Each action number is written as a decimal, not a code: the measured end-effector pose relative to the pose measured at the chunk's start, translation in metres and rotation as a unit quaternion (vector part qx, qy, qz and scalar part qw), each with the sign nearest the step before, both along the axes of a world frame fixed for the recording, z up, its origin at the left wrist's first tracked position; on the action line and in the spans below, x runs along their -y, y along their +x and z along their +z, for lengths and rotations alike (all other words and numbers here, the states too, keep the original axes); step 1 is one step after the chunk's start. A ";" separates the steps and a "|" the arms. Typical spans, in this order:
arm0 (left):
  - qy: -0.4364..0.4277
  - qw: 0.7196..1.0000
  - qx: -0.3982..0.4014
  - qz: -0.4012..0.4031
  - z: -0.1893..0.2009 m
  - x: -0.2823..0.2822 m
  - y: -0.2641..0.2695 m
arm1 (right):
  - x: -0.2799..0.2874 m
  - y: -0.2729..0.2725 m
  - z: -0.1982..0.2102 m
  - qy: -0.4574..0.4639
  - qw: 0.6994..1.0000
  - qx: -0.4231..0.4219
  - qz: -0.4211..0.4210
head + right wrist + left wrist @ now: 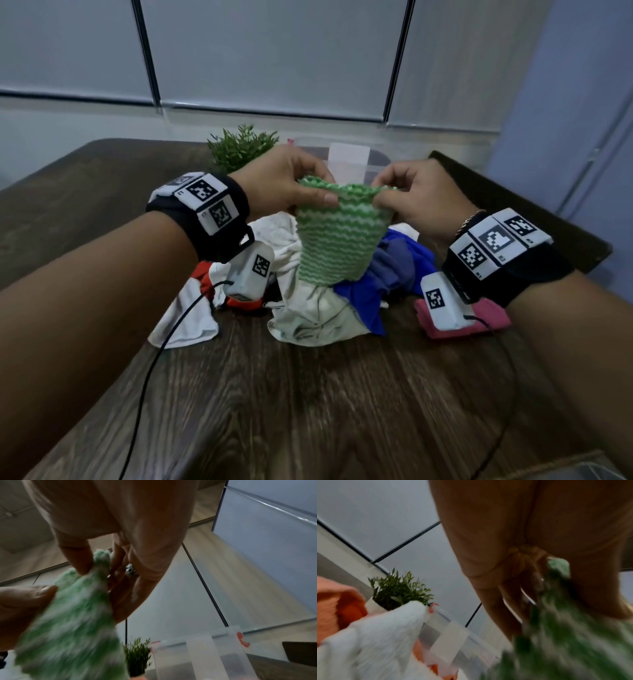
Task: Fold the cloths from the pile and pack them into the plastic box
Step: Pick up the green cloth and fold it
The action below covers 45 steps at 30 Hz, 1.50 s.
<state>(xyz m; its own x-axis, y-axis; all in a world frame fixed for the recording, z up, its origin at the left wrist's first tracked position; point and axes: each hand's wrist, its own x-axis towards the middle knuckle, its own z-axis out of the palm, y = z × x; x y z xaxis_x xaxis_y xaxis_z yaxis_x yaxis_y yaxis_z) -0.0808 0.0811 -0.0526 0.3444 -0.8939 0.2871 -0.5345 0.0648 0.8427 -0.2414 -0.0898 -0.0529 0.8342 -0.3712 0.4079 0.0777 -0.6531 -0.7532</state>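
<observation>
A green cloth with white wavy stripes (334, 236) hangs in the air above the pile of cloths (318, 301). My left hand (294, 185) pinches its top left corner and my right hand (407, 198) pinches its top right corner. The right wrist view shows thumb and fingers of my right hand (96, 563) pinching the green cloth (75, 615). In the left wrist view the green cloth (565, 635) is blurred under my left hand (530, 566). The clear plastic box (349, 164) stands behind the hands, mostly hidden.
The pile holds white (191, 318), cream (315, 318), blue (370, 294) and red-orange (239, 303) cloths. A pink folded cloth (462, 318) lies to the right. A small potted plant (239, 147) stands left of the box on the dark wooden table (308, 411).
</observation>
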 end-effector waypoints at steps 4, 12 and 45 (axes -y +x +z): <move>0.246 0.961 0.023 -0.121 -0.045 0.002 -0.022 | -0.010 -0.008 -0.041 -0.058 0.965 -0.234 0.103; 0.441 0.875 0.100 -0.170 -0.108 0.004 -0.034 | -0.033 -0.025 -0.101 -0.008 0.885 -0.420 0.203; 0.144 0.965 0.213 0.047 -0.125 0.035 -0.014 | -0.011 0.007 -0.126 -0.167 0.936 -0.308 0.033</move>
